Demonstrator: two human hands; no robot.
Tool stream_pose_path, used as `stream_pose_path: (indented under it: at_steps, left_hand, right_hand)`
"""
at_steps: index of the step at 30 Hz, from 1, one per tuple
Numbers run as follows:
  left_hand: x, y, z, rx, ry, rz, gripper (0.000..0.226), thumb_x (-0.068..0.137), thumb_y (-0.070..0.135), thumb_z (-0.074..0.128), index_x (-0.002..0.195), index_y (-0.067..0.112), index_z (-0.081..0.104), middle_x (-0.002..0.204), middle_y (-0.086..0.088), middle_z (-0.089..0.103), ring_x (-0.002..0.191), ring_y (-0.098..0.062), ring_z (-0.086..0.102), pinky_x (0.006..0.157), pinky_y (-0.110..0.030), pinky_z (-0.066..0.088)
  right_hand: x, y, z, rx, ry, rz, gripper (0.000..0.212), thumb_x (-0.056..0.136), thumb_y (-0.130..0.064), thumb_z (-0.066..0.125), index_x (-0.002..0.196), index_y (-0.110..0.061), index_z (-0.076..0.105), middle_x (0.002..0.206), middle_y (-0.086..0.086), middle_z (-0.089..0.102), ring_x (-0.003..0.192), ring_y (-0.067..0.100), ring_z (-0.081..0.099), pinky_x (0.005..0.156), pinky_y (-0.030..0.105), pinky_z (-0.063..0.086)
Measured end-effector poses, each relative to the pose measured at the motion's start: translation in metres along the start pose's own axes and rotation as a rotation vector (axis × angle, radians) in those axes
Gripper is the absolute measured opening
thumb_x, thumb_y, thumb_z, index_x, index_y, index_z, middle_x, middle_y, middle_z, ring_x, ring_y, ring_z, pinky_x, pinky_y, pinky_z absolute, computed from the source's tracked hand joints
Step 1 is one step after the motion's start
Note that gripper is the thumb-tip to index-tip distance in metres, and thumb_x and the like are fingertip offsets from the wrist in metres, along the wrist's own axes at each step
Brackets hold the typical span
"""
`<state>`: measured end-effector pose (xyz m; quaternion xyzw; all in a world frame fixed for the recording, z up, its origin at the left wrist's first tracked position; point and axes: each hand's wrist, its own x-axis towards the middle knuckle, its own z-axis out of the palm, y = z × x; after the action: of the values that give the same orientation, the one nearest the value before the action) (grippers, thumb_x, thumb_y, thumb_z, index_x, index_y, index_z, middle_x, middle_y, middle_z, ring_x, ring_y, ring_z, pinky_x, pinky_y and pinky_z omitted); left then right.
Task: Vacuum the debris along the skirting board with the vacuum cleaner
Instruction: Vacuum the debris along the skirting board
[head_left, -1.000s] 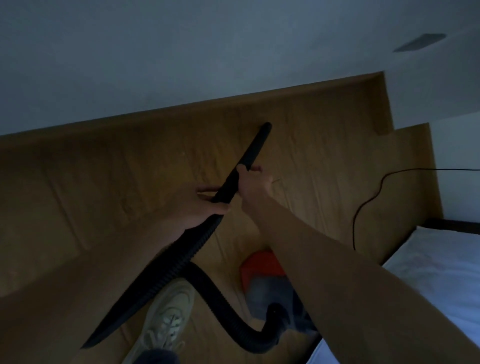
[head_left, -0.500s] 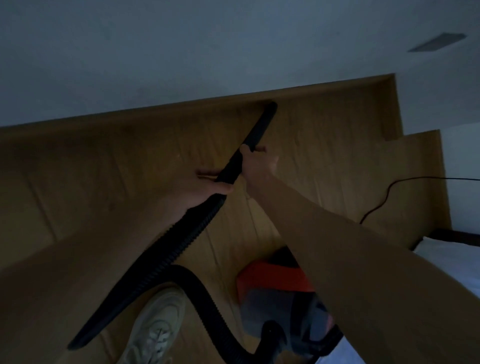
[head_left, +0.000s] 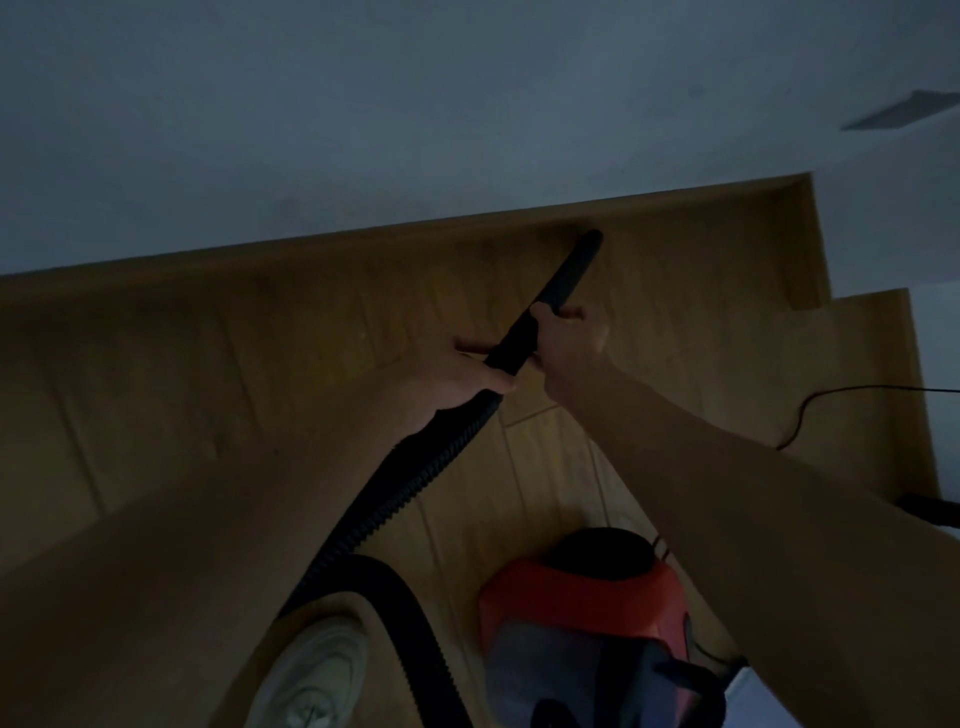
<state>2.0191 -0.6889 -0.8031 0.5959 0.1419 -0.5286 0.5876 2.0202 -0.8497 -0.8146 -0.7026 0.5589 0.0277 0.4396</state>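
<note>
You held the vacuum's black nozzle (head_left: 569, 273) in both hands, its tip close to the skirting board (head_left: 415, 236).

Your right hand (head_left: 569, 338) was wrapped round the nozzle's lower part. Your left hand (head_left: 467, 376) gripped just behind it, where the rigid tube met the ribbed hose (head_left: 415, 483), and the two hands nearly touched. The nozzle slanted towards the board, where the wooden floor (head_left: 208, 389) met the grey wall (head_left: 363, 130). The dim light did not show whether the tip touched the board. The hose ran under your left forearm and looped round to the red and grey vacuum cleaner (head_left: 576, 603) on the floor below your right arm. A pale shoe (head_left: 317, 675) stood left of it, and a thin cable (head_left: 800, 415) lay at the right.
</note>
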Motion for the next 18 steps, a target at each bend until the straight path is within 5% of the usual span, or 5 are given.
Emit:
stream_pose_path:
  at_steps: [7, 11, 15, 18]
  left_hand:
    - [0.002, 0.01, 0.02, -0.018, -0.014, 0.02, 0.052, 0.067, 0.028, 0.086, 0.114, 0.02, 0.065, 0.093, 0.007, 0.057, 0.074, -0.006, 0.051, 0.057, -0.021, 0.042]
    - [-0.005, 0.017, 0.011, -0.023, -0.006, -0.005, 0.024, 0.068, 0.023, 0.084, 0.082, 0.03, 0.066, 0.078, 0.01, 0.059, 0.067, -0.006, 0.054, 0.046, -0.017, 0.039]
    - [-0.033, 0.005, -0.023, -0.011, 0.031, -0.018, 0.056, 0.067, 0.029, 0.085, 0.118, 0.03, 0.063, 0.087, 0.013, 0.055, 0.075, -0.006, 0.055, 0.053, -0.019, 0.042]
    - [-0.065, -0.012, -0.05, 0.005, 0.049, -0.03, 0.059, 0.068, 0.03, 0.085, 0.123, 0.029, 0.063, 0.095, 0.011, 0.058, 0.084, -0.009, 0.057, 0.069, -0.023, 0.048]
  right_hand:
    - [0.016, -0.004, -0.009, -0.014, 0.043, 0.021, 0.023, 0.086, -0.025, 0.072, 0.096, -0.018, 0.054, 0.095, 0.006, 0.064, 0.084, 0.022, 0.068, 0.073, 0.042, 0.062]
    - [0.005, -0.01, -0.005, 0.022, 0.039, 0.025, 0.028, 0.085, -0.024, 0.074, 0.104, -0.013, 0.056, 0.095, 0.007, 0.065, 0.078, 0.018, 0.068, 0.055, 0.029, 0.06]
    - [-0.033, -0.009, 0.017, 0.077, -0.041, 0.016, 0.026, 0.083, -0.019, 0.076, 0.095, -0.012, 0.053, 0.096, 0.011, 0.066, 0.079, 0.022, 0.07, 0.057, 0.036, 0.062]
    - [-0.071, -0.002, 0.034, 0.129, -0.119, 0.047, 0.027, 0.082, -0.016, 0.076, 0.094, -0.014, 0.052, 0.1, 0.012, 0.065, 0.085, 0.025, 0.069, 0.066, 0.042, 0.063]
